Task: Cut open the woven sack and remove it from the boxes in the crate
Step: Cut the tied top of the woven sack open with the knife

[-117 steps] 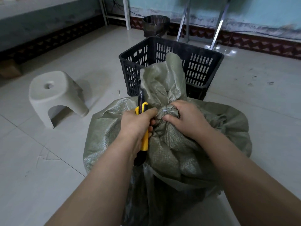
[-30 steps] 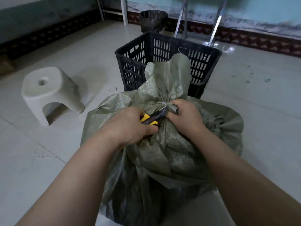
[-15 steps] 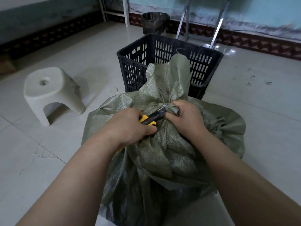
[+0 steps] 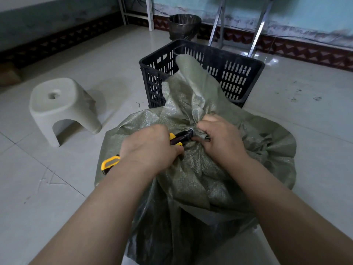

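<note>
The sack point(image 4: 191, 178) stands on the floor point(image 4: 57, 188) right in front of the person, its mouth gathered into a tight neck with a loose flap rising above it. Whatever boxes it covers are hidden under the weave, and I cannot tell from here what it sits in.

The left hand point(image 4: 150, 148) holds a knife point(image 4: 182, 136), fingers point(image 4: 176, 149) curled round the handle, with the yellow tail sticking out behind the wrist. The nose of the knife points at the neck. The blade itself is too small to make out. The right hand point(image 4: 221, 138) has its fingers point(image 4: 207, 119) clamped on the bunched neck, just beside the knife's tip and almost touching it.

That closeness is what worries me. The cut looks about to start or barely begun, and the knife is aimed toward the holding hand. If the weave gives suddenly or the tie snaps, the blade could run on into those fingers. Pushing downward instead risks slicing into the boxes beneath. The fabric is slack and crumpled, so it may fold under the edge rather than part, which invites more force and a worse slip. Gripping further up the flap and cutting away from the hand would be safer.

A black crate point(image 4: 238, 73) stands just behind the sack, a white stool point(image 4: 61, 104) off to the left and a bin point(image 4: 184, 25) by the wall.
</note>
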